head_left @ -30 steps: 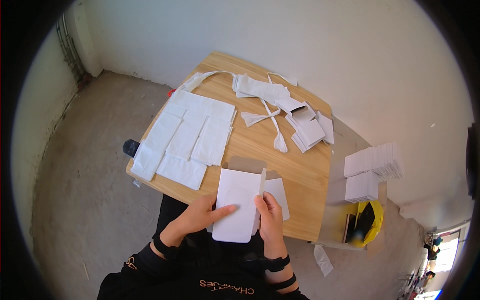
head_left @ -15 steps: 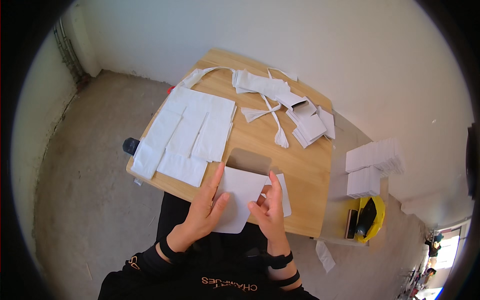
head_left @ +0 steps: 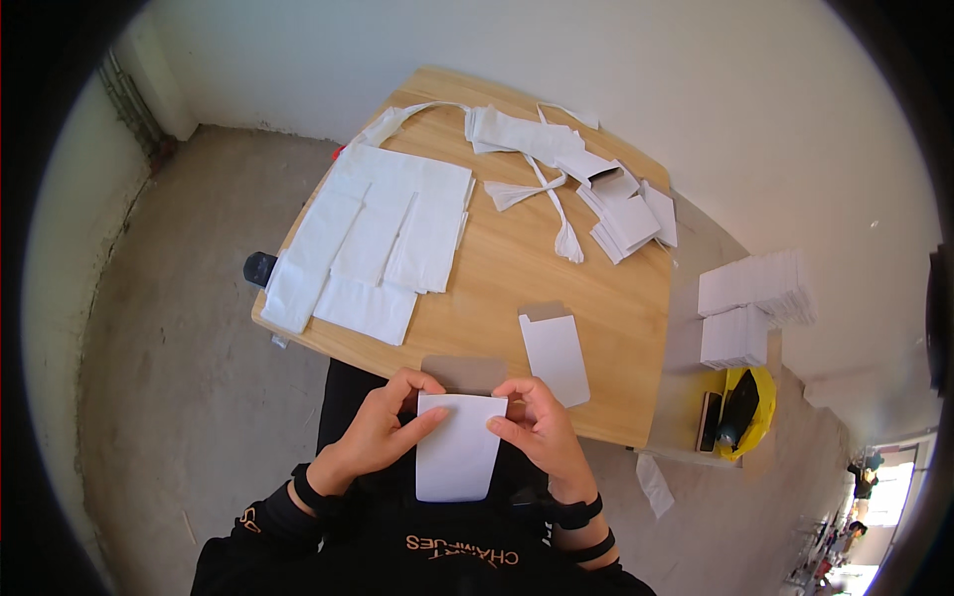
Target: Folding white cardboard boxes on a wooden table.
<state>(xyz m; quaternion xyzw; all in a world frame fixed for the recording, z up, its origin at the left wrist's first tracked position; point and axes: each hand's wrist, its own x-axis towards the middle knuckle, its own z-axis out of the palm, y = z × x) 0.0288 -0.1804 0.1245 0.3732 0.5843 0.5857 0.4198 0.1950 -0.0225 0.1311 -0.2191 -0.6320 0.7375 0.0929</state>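
A flat white carton (head_left: 457, 452) with a grey-brown flap at its far edge is held in front of my body, over the near table edge. At its upper left corner, my left hand (head_left: 388, 429) pinches it, thumb on the front face. My right hand (head_left: 544, 433) grips the upper right corner likewise, fingers curled behind. Just beyond the right hand, a second flat white carton (head_left: 558, 360) lies on the wooden table (head_left: 477, 323). Stacked white sheets or sleeves (head_left: 373, 233), some folded narrow, cover the table's left side.
Thin white strips (head_left: 564, 241) and folded white pieces (head_left: 522, 134) lie at the back, beside a loose heap of small white cartons (head_left: 628, 223). To the right are white carton stacks (head_left: 735, 336) and a yellow bag (head_left: 760, 412) with a dark object. A wall (head_left: 636, 60) stands behind the table.
Both hands have drawn the carton down toward my body and turned it straighter. The right fingers now close on its corner. The second carton on the table has come into fuller view.
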